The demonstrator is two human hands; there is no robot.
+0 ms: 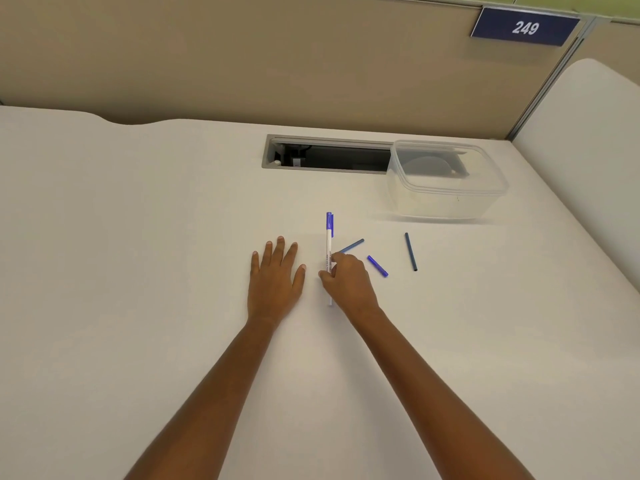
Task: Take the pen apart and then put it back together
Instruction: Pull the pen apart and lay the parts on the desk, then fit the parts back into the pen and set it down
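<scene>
Mid-worktop (138, 237), our right hand (348, 280) pinches the white plastic pen with its blue cap (328, 247) in a narrow grip; our left hand (275, 278) lies flat, fingers spread.

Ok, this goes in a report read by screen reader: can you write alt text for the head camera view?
The right hand grips a white pen with a blue cap on a white desk, while the left hand rests flat beside it. Three loose blue pen pieces lie to the right, and an empty clear plastic container sits further back.
</scene>
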